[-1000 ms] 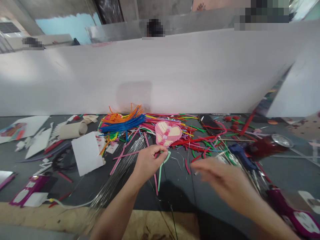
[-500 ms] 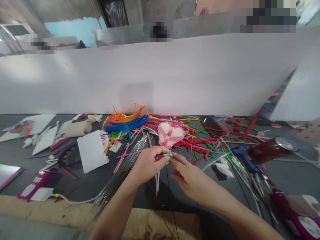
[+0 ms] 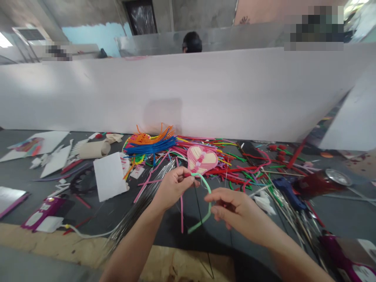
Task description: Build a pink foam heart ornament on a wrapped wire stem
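My left hand [image 3: 174,187] pinches the base of a pink-and-cream heart [image 3: 201,159], where a green pipe cleaner [image 3: 205,217] is wound round. A thin dark wire [image 3: 202,224] runs down from there toward me. Below my left fingers hangs a pink pipe cleaner [image 3: 181,213]. The loose green length curves right, then back down to the left. Against that curve is my right hand [image 3: 235,211], index fingertip touching the green strand, with thumb and index finger apart. Its other fingers are partly hidden.
Behind the heart lie blue and orange pipe cleaner bundles [image 3: 151,145]. Silver wires [image 3: 141,199] stretch along the left. To the right are a blue glue gun [image 3: 289,192] and a red can [image 3: 319,182]. A white panel [image 3: 223,90] borders the table; a person's head shows beyond it.
My right hand has moved right and down, away from the left fingertips. The green pipe cleaner now swings out in a wide curve instead of hanging down. My view has shifted slightly.
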Action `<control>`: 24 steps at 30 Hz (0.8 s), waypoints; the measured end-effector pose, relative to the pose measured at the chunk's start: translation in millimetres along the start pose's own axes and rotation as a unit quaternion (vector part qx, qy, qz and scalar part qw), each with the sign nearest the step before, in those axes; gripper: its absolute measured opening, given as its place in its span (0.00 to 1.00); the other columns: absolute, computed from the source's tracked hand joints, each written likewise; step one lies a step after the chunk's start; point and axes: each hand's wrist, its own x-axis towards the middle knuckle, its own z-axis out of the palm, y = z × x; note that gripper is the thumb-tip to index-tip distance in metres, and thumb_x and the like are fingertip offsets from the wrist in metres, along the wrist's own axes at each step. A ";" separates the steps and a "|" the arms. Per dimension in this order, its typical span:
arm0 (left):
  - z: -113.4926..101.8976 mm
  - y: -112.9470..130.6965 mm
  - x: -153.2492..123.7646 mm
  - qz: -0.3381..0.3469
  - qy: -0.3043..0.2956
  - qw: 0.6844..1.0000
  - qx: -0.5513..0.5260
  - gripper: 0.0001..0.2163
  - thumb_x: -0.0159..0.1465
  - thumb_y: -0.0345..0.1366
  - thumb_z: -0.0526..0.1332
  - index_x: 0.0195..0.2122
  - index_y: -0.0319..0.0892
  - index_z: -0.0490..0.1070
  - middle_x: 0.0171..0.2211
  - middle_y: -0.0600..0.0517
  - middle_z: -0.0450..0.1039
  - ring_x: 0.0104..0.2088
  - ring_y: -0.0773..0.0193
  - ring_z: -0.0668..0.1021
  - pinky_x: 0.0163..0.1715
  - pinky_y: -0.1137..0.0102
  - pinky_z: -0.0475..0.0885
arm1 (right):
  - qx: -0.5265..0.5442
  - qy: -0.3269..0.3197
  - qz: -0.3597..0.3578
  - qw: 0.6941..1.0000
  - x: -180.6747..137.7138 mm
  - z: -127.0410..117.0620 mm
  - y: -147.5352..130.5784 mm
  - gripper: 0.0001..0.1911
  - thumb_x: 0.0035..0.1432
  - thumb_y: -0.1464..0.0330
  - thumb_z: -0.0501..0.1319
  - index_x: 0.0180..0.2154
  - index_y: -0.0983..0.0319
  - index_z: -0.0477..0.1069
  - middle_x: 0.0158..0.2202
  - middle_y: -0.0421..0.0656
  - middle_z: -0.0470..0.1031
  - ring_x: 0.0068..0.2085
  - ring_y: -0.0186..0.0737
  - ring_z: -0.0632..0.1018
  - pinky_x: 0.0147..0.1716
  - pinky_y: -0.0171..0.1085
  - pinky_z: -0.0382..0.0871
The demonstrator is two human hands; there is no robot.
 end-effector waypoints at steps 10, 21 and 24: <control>-4.4 12.1 15.4 -0.015 -0.098 0.995 -0.025 0.09 0.55 0.37 0.64 0.33 0.37 0.72 0.26 0.50 0.78 0.29 0.65 0.79 0.34 0.71 0.71 | -0.102 0.118 -0.264 0.952 11.1 -25.3 -1.9 0.17 0.56 0.75 0.59 0.46 0.53 0.74 0.34 0.41 0.76 0.35 0.36 0.76 0.35 0.34 0.71; 6.4 18.8 18.9 0.010 -0.148 0.989 0.009 0.08 0.54 0.34 0.63 0.34 0.38 0.77 0.23 0.51 0.77 0.25 0.66 0.77 0.30 0.73 0.70 | 0.030 0.205 -0.134 0.969 36.1 -31.7 1.6 0.14 0.59 0.56 0.57 0.31 0.59 0.74 0.34 0.44 0.78 0.29 0.38 0.77 0.30 0.36 0.74; 6.7 19.9 20.7 0.020 -0.157 0.987 0.032 0.07 0.54 0.35 0.63 0.30 0.38 0.77 0.24 0.52 0.77 0.26 0.67 0.76 0.31 0.73 0.69 | 0.123 0.216 -0.065 0.966 40.6 -27.4 3.4 0.18 0.54 0.50 0.59 0.29 0.58 0.69 0.28 0.41 0.76 0.24 0.38 0.77 0.25 0.37 0.75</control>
